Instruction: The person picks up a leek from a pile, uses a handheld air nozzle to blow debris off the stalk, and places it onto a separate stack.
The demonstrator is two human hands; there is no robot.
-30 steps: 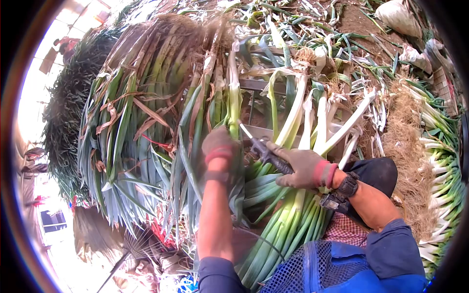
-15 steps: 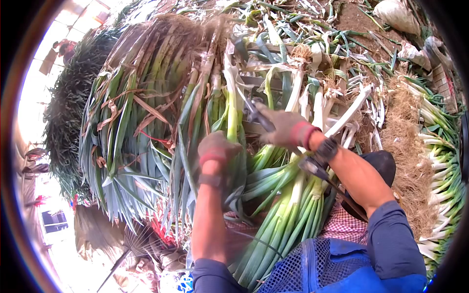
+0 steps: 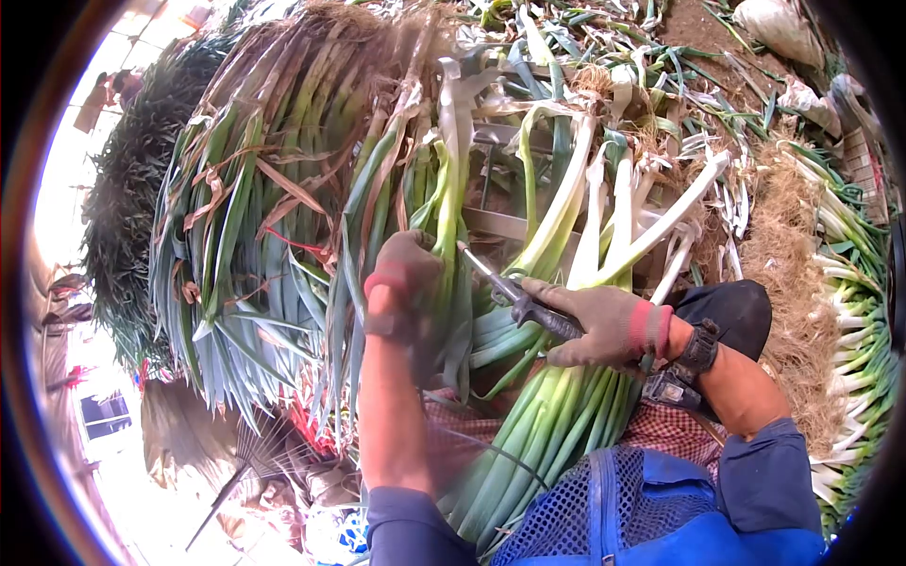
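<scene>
My left hand (image 3: pixel 408 269), in a brown glove with a red cuff, is closed around a leek (image 3: pixel 452 198) whose pale end points up. In my right hand (image 3: pixel 604 325), gloved the same way, is a tool with a black handle (image 3: pixel 547 316) and a thin metal rod, its tip close to that leek. Trimmed-looking leeks with white stems (image 3: pixel 623 212) lean on a metal frame to the right. Their green leaves (image 3: pixel 538 443) run down over my lap.
On the left stands a large pile of leeks (image 3: pixel 255 217) with dry leaves and roots on top. A row of leeks (image 3: pixel 849 349) lies at the far right beside brown roots (image 3: pixel 783 283). A wire rake (image 3: pixel 250 453) is at the lower left, a pale sack (image 3: pixel 779 28) at the upper right.
My right hand has moved down and to the right with the tool, away from the upper stems. My left hand has shifted slightly up and left.
</scene>
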